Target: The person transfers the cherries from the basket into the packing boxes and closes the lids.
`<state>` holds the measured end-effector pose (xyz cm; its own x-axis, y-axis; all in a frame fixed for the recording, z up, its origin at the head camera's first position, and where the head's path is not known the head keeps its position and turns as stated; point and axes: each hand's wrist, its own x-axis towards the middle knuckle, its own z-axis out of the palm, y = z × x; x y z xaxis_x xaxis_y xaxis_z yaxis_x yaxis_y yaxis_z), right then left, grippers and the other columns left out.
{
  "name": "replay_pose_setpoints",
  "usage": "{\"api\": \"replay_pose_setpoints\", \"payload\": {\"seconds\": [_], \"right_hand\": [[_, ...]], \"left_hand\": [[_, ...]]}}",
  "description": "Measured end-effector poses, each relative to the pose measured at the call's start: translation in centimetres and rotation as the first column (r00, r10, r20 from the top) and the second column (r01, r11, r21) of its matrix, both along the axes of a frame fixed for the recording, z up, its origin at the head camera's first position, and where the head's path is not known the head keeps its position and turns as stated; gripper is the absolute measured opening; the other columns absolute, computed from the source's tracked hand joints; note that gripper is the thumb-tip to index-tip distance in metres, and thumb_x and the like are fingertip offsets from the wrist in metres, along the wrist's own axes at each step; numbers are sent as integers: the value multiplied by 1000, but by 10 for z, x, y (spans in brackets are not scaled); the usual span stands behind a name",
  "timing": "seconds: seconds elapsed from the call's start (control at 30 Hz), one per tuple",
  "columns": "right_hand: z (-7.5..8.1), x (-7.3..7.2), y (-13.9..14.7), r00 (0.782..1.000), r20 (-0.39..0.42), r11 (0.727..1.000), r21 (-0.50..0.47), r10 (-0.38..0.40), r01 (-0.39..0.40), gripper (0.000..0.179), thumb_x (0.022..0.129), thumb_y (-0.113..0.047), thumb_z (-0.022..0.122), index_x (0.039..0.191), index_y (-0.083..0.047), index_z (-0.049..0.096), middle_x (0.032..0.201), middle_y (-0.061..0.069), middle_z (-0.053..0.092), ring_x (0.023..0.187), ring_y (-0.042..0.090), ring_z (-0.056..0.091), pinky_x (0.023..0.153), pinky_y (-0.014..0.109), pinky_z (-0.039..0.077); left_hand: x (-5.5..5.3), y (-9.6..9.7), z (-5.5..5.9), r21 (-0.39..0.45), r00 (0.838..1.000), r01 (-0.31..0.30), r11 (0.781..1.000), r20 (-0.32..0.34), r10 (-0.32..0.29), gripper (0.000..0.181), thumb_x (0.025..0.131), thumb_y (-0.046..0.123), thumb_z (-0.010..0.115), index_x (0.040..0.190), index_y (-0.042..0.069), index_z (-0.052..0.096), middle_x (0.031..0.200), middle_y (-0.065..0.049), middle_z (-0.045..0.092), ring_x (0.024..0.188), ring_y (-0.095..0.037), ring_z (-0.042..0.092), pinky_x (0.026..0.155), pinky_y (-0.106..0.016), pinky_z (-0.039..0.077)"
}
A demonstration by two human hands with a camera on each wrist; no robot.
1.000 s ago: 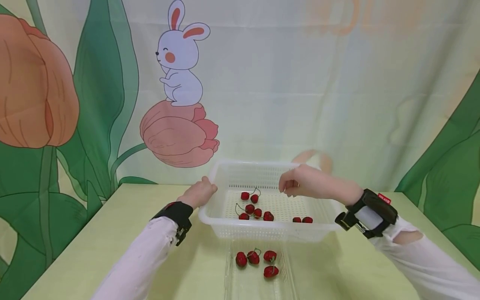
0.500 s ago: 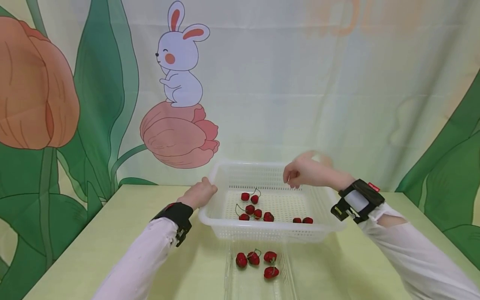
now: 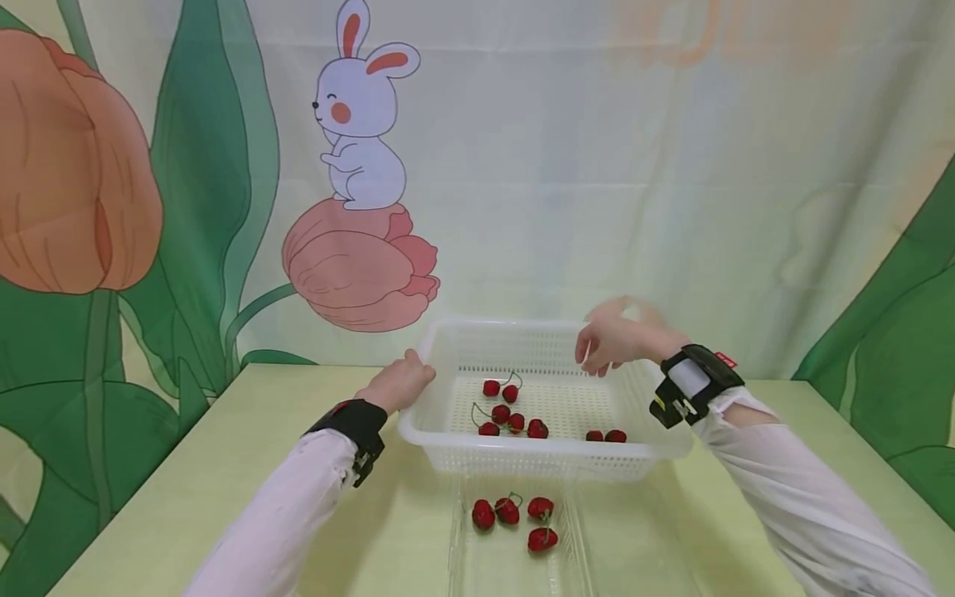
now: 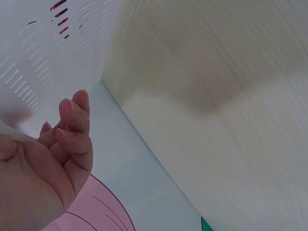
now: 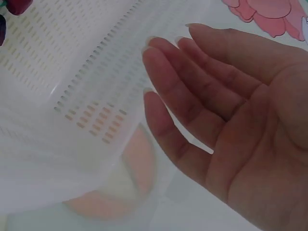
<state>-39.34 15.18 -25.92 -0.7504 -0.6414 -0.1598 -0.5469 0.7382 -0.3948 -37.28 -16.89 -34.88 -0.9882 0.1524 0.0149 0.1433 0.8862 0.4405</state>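
My right hand (image 3: 608, 338) — empty, thumb and fingers apart — drifts rearward over the white basket (image 3: 537, 446), left hand (image 3: 395, 384) gripping its rim; cherries (image 3: 501, 414) uncarried: several inside, four in the clear tray (image 3: 515, 576).

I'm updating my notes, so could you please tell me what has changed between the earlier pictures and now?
The right hand has moved rightward and back, toward the far right corner of the basket; nothing was visibly taken hold of or let go. The left hand still grips the basket's left rim, and the cherries in the basket and in the clear tray lie as they were.
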Motion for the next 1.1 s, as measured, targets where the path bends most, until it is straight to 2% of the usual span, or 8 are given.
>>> {"api": "replay_pose_setpoints", "payload": {"seconds": [0.13, 0.27, 0.33, 0.5, 0.77, 0.87, 1.0, 1.1], "right_hand": [[-8, -5, 2, 996, 68, 998, 31, -49, 47, 12, 85, -7, 60, 94, 0, 60, 78, 6, 62, 70, 20, 60, 65, 36, 47], [-15, -11, 2, 992, 91, 995, 64, -87, 81, 13, 84, -8, 61, 95, 0, 60, 79, 7, 62, 73, 22, 61, 65, 36, 47], [-18, -13, 2, 991, 96, 993, 75, -97, 90, 12, 84, -8, 61, 94, -1, 60, 80, 7, 62, 73, 22, 61, 65, 35, 47], [-27, -18, 0, 990, 93, 991, 88, -109, 101, 11, 83, -8, 63, 92, -3, 61, 79, 6, 62, 71, 19, 61, 64, 34, 47], [-37, -14, -4, 985, 101, 982, 143, -140, 125, 10, 80, -5, 66, 89, -5, 62, 78, 6, 63, 70, 20, 61, 64, 35, 47], [-40, -12, -6, 982, 107, 978, 159, -154, 136, 10, 79, -4, 67, 88, -6, 62, 79, 6, 63, 71, 20, 60, 66, 37, 47], [-42, -8, -9, 983, 128, 974, 202, -134, 107, 11, 79, -5, 67, 88, -8, 62, 80, 4, 62, 72, 20, 60, 68, 38, 47], [-42, -5, -11, 983, 136, 969, 231, -121, 88, 12, 79, -6, 67, 89, -9, 62, 80, 3, 62, 73, 20, 59, 69, 38, 47]], "left_hand": [[-1, -1, -1, -43, 999, 30, 999, -33, -31, 30, 94, 18, 34, 97, -11, 36, 73, -13, 46, 65, -24, 49, 64, -37, 42], [0, -2, 1, -57, 998, 41, 998, -47, -44, 27, 94, 17, 34, 94, -9, 37, 73, -12, 44, 64, -24, 48, 62, -36, 42], [1, -2, 1, -39, 998, 34, 999, -44, -36, 26, 94, 18, 34, 94, -9, 37, 73, -12, 44, 64, -23, 48, 61, -36, 42], [2, -3, 2, -69, 996, 62, 996, -61, -66, 23, 93, 15, 35, 91, -8, 38, 74, -13, 42, 63, -23, 46, 60, -36, 41], [2, -2, 0, -96, 992, 93, 991, -71, -100, 22, 94, 14, 34, 89, -7, 39, 74, -13, 41, 62, -23, 46, 60, -36, 41], [3, -2, 0, -81, 994, 79, 994, -69, -84, 23, 93, 14, 35, 91, -8, 39, 74, -13, 43, 63, -24, 47, 61, -37, 42], [3, 0, 1, 7, 1000, 12, 1000, -22, -12, 31, 93, 19, 35, 100, -11, 36, 75, -14, 48, 67, -24, 50, 65, -36, 43], [2, 0, 1, 25, 1000, -7, 1000, -5, 7, 33, 92, 20, 35, 103, -11, 36, 77, -15, 49, 69, -24, 51, 66, -36, 43]]}}
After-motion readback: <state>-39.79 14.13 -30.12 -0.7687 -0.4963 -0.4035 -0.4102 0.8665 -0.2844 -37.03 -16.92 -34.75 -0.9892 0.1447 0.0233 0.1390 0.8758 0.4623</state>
